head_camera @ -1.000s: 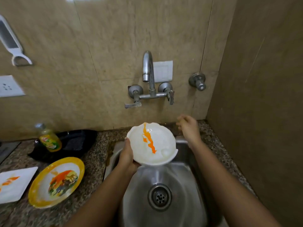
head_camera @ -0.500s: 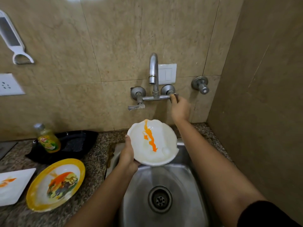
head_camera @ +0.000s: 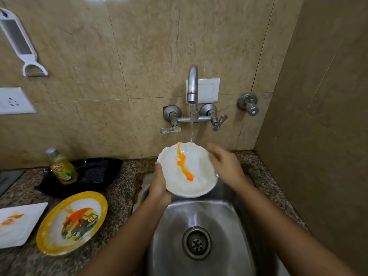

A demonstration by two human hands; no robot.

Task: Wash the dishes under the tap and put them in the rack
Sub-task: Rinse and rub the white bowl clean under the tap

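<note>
A white plate smeared with an orange streak is held over the steel sink, gripped at its left rim by my left hand. Water runs from the wall tap onto the plate's far edge. My right hand hovers at the plate's right rim with its fingers spread, blurred; I cannot tell whether it touches the rim. On the counter to the left lie a yellow-rimmed plate and a white square plate, both stained orange.
A dish soap bottle stands in front of a black pan on the granite counter. A grater hangs on the tiled wall. The tap's right lever is turned. A side wall closes in on the right.
My right hand left the tap's right lever and came down to the plate's right rim. Water now flows from the tap. The left hand still holds the plate.
</note>
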